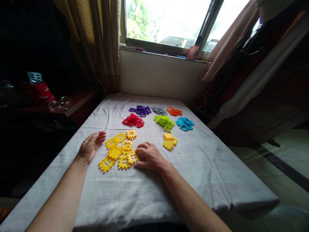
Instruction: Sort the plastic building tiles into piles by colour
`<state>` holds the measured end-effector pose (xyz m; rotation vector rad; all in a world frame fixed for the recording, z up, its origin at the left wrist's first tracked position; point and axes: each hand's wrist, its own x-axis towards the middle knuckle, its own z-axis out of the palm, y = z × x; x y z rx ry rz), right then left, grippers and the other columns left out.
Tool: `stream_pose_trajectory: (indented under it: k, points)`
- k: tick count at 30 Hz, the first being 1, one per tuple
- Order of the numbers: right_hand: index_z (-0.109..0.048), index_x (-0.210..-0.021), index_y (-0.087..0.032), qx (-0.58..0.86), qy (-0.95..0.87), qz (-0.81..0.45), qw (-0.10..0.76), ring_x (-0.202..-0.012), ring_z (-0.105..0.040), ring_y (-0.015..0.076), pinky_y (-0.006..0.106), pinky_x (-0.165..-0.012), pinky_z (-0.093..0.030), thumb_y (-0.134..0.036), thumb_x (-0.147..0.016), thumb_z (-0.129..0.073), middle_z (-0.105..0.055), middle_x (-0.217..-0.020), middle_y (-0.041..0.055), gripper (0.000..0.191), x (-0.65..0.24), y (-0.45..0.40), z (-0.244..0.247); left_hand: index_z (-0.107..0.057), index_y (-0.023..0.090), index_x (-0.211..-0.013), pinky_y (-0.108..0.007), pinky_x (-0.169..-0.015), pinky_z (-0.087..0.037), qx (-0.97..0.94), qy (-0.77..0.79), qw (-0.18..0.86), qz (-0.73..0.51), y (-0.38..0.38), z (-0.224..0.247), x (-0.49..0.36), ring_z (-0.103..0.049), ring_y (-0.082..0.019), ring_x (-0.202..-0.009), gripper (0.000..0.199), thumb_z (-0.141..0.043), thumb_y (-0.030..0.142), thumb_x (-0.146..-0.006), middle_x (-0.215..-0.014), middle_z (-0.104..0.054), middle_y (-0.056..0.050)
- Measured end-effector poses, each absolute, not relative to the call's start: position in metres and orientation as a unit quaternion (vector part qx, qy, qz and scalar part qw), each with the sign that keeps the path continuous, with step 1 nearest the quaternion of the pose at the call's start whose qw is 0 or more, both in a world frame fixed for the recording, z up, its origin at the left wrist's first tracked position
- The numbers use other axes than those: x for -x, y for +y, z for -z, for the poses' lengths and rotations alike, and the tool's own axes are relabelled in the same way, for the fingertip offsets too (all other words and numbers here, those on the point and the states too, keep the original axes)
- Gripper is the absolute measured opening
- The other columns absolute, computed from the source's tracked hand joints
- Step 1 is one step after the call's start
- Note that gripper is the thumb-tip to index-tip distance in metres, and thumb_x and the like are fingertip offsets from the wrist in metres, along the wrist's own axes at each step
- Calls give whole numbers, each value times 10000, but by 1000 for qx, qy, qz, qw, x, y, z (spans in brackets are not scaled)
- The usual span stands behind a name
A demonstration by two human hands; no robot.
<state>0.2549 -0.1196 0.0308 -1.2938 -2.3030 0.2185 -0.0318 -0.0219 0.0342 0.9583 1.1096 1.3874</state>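
Observation:
Several yellow plastic pieces (115, 152) with notched edges lie spread at the left centre of the cloth-covered table; some are window-shaped, some solid. My right hand (150, 156) is at their right side, its fingers curled round the edge of a pale yellow window piece (132, 157). To the left of the pieces, my left hand (90, 147) hovers with its fingers apart and nothing in it. A small pile of solid yellow pieces (169, 141) sits to the right, beyond my right hand.
Behind lie piles of purple (141, 110), grey (159, 111), orange (174, 111), red (133, 120), green (164, 122) and blue pieces (184, 123). A side table (79, 102) with glasses and a red container (40, 92) stands left; clothes hang right.

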Motion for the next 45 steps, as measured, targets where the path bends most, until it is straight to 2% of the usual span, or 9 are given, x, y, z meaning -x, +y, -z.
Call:
stream_pose_trajectory:
  k: [6, 9, 12, 23, 30, 33, 36, 39, 45]
  points:
    - [-720, -961, -234, 501, -826, -62, 251, -997, -622, 189, 330, -922, -453, -386, -909, -604, -718, -1075, 63, 198, -261, -119, -34, -712, 196, -856, -395, -886, -558, -414, 469, 528, -574, -22, -35, 32, -685, -261, -995, 367, -740, 486, -634, -978, -755, -80]
    - [-726, -943, -228, 598, -744, -42, 296, -838, -647, 161, 271, -798, -467, -323, -944, -529, -732, -902, 44, 218, -274, -117, -32, -711, 194, -858, -389, -888, -556, -412, 468, 531, -574, -23, -35, 32, -684, -261, -1003, 374, -747, 488, -628, -990, -754, -83]
    - [-705, -1084, -228, 716, -620, -19, 320, -745, -648, 163, 258, -709, -445, -324, -926, -538, -726, -819, 24, 249, -294, -113, -34, -711, 194, -859, -373, -889, -552, -406, 463, 539, -575, -22, -34, 32, -683, -251, -1001, 377, -759, 480, -619, -996, -753, -80]
    - [-703, -1105, -201, 770, -539, 129, 316, -982, -539, 253, 368, -880, -384, -314, -915, -505, -674, -1099, 108, 297, -330, -108, -30, -709, 196, -849, -362, -891, -545, -402, 468, 537, -575, -24, -36, 31, -679, -236, -978, 372, -763, 476, -611, -966, -749, -67]
    - [-714, -1031, -216, 638, -710, 37, 296, -1011, -567, 228, 357, -929, -422, -304, -918, -544, -682, -1077, 85, 222, -277, -116, -29, -722, 198, -909, -374, -896, -540, -472, 496, 508, -522, -27, -36, 27, -668, -268, -1011, 533, -777, 599, -562, -1012, -741, -93]
    - [-710, -1039, -234, 572, -775, -7, 266, -1009, -583, 221, 351, -905, -445, -340, -903, -580, -689, -1095, 73, 215, -253, -119, -29, -710, 224, -1074, -451, -1009, -474, -616, 508, 423, -429, -35, -36, 20, -610, -315, -1156, 650, -733, 664, -596, -1168, -705, -109]
    - [-714, -989, -231, 556, -793, -27, 248, -995, -592, 215, 350, -897, -454, -320, -903, -582, -696, -1081, 65, 181, -243, -122, -30, -638, 293, -1261, -567, -1159, -237, -785, 491, 254, -278, -53, -34, 8, -380, -368, -1399, 777, -729, 679, -594, -1459, -519, -105]
    - [-713, -983, -223, 565, -786, -37, 248, -992, -600, 216, 356, -911, -458, -285, -905, -572, -702, -1084, 64, 172, -243, -123, -29, -463, 336, -1441, -667, -1148, -71, -854, 483, 145, -126, -72, -29, -5, -205, -416, -1471, 973, -746, 681, -577, -1589, -321, -126]
    - [-693, -1095, -233, 589, -759, -54, 274, -1060, -606, 214, 358, -952, -475, -259, -885, -580, -683, -1169, 77, 240, -245, -103, -29, -430, 264, -1468, -596, -1162, -152, -860, 494, 53, -118, -65, -21, -8, -287, -365, -1450, 790, -574, 636, -786, -1555, -378, -152]
